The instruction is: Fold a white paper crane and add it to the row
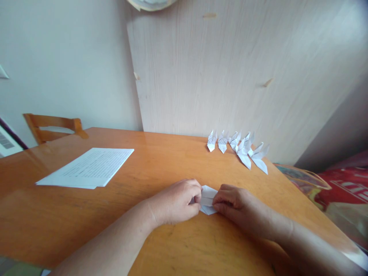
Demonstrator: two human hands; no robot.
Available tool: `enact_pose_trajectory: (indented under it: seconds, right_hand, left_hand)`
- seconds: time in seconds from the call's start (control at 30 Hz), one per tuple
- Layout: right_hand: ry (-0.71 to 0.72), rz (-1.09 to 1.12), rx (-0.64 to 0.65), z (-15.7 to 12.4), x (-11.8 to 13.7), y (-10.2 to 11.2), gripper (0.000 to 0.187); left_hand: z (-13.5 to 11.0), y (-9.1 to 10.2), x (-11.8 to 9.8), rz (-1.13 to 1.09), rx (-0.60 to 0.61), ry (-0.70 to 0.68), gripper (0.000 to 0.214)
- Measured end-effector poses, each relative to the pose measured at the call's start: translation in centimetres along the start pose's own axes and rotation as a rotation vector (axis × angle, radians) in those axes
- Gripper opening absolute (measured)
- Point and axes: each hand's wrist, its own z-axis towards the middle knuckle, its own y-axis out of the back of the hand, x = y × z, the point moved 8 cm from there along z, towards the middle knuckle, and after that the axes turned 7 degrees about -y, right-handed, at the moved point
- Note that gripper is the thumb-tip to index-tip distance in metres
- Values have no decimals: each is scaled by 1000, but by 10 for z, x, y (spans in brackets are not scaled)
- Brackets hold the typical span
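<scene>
A small folded sheet of white paper (pixel 208 195) lies low over the wooden table (pixel 172 253), between my two hands. My left hand (pixel 182 201) pinches its left side, fingers curled and thumb below. On the right side, my right hand (pixel 237 205) grips the paper between thumb and fingertips. Creases and angled corners show in the part between the hands; both side edges are hidden by my fingers. Several folded paper figures (pixel 245 149) with pointed, wing-like flaps stand toward the table's far right corner.
A stack of printed sheets (pixel 89 168) lies on the table at the left. Behind the far left edge stands a wooden chair (pixel 54 122). A pale wood-grain panel (pixel 201 76) rises behind the table. Red packaging (pixel 347 186) sits beyond the right edge.
</scene>
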Motion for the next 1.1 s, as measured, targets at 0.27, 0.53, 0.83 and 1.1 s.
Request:
enact_pose_trajectory:
  seconds: [0.27,0.53,0.83,1.1]
  right_hand:
    - [-20,45,-8,1,-9,-3,11]
    - [-37,78,4,3,-12,-3,11]
    - [-86,92,-17,6,-15,-3,13]
    - [-133,51,-39,8,-19,-4,16]
  left_hand:
    - [-3,-1,3,-29,30,-17,18]
    - [-4,2,6,-54,19,38,15]
    - [-2,1,6,-118,5,49,14]
    - [0,1,5,-94,-28,44,19]
